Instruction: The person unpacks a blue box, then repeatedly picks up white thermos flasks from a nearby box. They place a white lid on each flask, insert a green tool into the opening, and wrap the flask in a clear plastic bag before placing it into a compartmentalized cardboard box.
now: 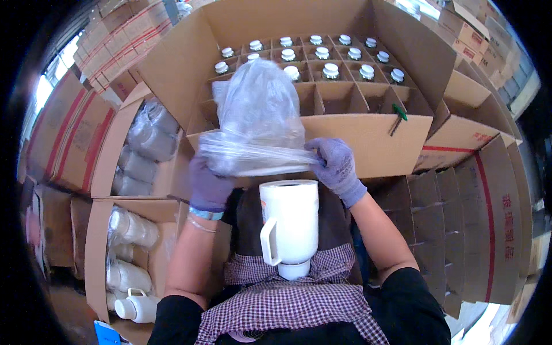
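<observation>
Between my gloved hands stretches a clear plastic bag, its mouth toward me and its body puffed out over the near edge of the divided carton. My left hand is at the bag's left edge, blurred, with its fingers partly behind the plastic. My right hand pinches the right corner of the bag's mouth. Below them a white handled mug rests upside down in my lap, its wide base up and its narrow end on the checked apron. Neither hand touches the mug.
Ahead stands a large divided carton holding several white-capped bottles; a green-handled tool hangs on its near wall. At left, one carton holds bagged items, another white mugs. Cardboard dividers stand at right.
</observation>
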{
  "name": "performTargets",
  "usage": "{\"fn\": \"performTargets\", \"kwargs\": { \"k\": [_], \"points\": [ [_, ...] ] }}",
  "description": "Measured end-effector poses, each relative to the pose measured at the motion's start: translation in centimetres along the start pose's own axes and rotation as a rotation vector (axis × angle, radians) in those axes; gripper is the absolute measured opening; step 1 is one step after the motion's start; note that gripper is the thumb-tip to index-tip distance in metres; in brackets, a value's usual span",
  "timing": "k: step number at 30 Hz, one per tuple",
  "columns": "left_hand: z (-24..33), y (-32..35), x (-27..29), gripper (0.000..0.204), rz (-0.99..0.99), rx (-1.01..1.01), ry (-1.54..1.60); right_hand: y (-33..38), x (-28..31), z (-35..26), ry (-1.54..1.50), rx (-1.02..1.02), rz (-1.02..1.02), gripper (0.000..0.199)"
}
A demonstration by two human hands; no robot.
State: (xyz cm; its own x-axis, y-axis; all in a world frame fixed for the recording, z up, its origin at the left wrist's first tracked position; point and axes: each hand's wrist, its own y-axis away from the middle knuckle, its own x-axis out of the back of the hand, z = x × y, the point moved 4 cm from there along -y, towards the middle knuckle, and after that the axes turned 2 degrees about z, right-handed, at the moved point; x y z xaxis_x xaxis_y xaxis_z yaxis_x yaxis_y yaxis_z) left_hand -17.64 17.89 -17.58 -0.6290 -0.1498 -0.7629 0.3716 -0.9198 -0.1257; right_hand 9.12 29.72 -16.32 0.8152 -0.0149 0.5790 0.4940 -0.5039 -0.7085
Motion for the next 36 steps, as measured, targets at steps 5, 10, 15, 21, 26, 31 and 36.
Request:
{"fn": "performTargets", "kwargs": {
  "k": [5, 10, 15, 21, 26, 31, 36],
  "points": [
    [-6.7, 3.0, 2.8, 0.023, -0.100, -0.203, -1.205, 8.8, -2.8, 3.0, 0.019, -0.060, -0.173, 0.027],
    [-4.4, 12.8, -2.1, 0.030, -0.040, -0.214, -1.143, 12.4, 2.9, -4.8, -0.095, 0.049, -0.226, 0.018],
    [-5.6, 15.5, -2.3, 0.038, -0.195, 0.341, -1.148, 18.2, 3.8, -10.2, -0.168, -0.024, -0.361, 0.029],
    [-6.8, 12.0, -9.0, 0.045, -0.057, 0.155, -0.662, 17.7, 6.8, -13.7, -0.255, -0.267, -0.047, 0.105],
    [-9.3, 11.1, -17.6, 0.047, -0.585, 0.005, -0.970, 19.4, 11.5, -11.3, 0.066, -0.291, 0.430, 0.087],
    [-17.5, 23.0, -26.0, 0.021, -1.674, -0.139, -1.335, 22.2, 19.1, -9.6, -0.157, -0.520, 0.753, 0.081],
    [-15.8, 18.5, -24.1, 0.031, -1.505, -0.157, -1.379, 32.5, 32.6, -10.7, 0.060, -0.616, 0.991, 0.067]
  ]
}}
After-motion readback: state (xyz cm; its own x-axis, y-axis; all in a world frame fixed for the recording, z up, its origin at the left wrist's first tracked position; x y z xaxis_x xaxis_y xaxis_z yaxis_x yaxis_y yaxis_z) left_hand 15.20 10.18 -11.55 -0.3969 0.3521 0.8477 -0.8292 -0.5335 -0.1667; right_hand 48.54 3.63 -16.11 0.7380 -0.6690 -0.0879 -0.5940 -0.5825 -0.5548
